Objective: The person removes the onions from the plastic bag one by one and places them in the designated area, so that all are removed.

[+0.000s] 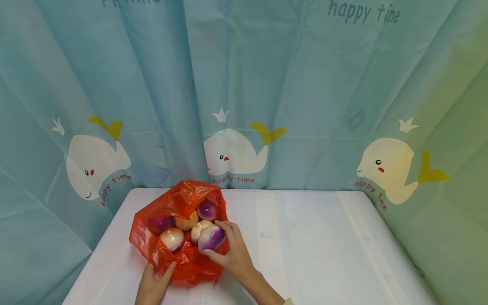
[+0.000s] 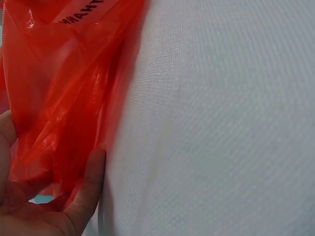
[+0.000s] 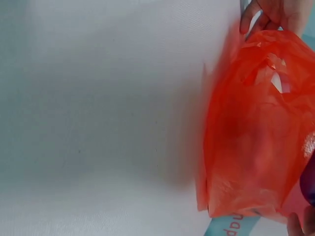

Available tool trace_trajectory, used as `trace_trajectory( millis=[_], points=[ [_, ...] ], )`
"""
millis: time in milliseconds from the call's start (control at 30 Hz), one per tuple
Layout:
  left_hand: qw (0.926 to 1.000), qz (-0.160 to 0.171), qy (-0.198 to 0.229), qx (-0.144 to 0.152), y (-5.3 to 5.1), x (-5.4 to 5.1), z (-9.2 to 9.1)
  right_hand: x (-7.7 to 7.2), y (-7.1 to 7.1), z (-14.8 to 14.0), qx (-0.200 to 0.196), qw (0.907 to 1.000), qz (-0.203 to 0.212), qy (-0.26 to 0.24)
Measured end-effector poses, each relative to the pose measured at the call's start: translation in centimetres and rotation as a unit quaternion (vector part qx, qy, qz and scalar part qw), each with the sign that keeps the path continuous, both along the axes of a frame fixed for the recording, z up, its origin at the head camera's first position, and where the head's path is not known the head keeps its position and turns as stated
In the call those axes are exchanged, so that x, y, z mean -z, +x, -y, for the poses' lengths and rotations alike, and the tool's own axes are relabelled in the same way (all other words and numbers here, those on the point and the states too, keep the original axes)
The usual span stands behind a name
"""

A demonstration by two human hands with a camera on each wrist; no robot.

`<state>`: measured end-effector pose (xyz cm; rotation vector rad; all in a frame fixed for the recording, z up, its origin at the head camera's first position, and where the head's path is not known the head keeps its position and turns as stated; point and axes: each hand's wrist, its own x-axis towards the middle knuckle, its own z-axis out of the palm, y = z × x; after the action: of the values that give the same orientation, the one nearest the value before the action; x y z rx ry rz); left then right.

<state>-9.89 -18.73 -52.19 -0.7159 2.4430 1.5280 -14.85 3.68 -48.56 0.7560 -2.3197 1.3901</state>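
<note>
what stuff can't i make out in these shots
Head view: whatever lies under the vegetables in the red bag, hidden by them.
Left wrist view: the bag's full lettering, cut off by the top edge.
Right wrist view: the full right hand and held vegetable, cut off by picture edges.

Left hand [image 1: 151, 284]: sits low, gripping, thumb [image 1: 170, 270] spread apart from fingers [image 1: 149, 269]; right hand [image 1: 237, 254]: sits higher, thumb and curled fingers pinching; right forearm [image 1: 264, 289]: slants up and leftward to the wrist
</note>
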Motion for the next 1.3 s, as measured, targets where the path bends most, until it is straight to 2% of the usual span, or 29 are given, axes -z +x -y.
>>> trace_trajectory(
  millis=[300,500,633,733,800,867,1033,1100,1300],
  points=[
    [0.9997,-0.006,-0.007,0.021,0.1,0.0,0.4,0.0,-0.2,-1.5,0.016,0.9965,0.009,-0.081],
    [0.9979,-0.020,-0.048,0.039,0.3,-0.3,0.7,0.4,-0.1,-2.7,0.071,0.9921,0.011,-0.103],
    [0.9941,-0.041,-0.085,0.054,0.5,-0.4,1.0,-0.9,0.4,-3.3,0.079,0.9863,0.045,-0.138],
    [0.9897,-0.039,-0.124,0.060,0.6,-0.3,1.2,-2.1,0.9,-3.8,0.082,0.9814,0.086,-0.151],
    [0.9868,-0.030,-0.147,0.060,0.7,-0.3,1.3,-2.3,1.0,-4.2,0.087,0.9789,0.103,-0.153],
    [0.9847,-0.019,-0.161,0.064,0.7,-0.3,1.4,-2.0,0.8,-4.6,0.090,0.9776,0.109,-0.156],
    [0.9815,-0.011,-0.176,0.075,0.5,-0.3,1.7,1.2,-0.7,-5.9,0.101,0.9770,0.111,-0.151],
    [0.9798,-0.010,-0.184,0.078,0.5,-0.3,1.7,2.3,-1.3,-6.5,0.106,0.9794,0.109,-0.133],
    [0.9801,-0.013,-0.181,0.080,0.3,-0.4,1.9,3.3,-2.0,-8.0,0.135,0.9885,0.058,-0.037]
  ],
)
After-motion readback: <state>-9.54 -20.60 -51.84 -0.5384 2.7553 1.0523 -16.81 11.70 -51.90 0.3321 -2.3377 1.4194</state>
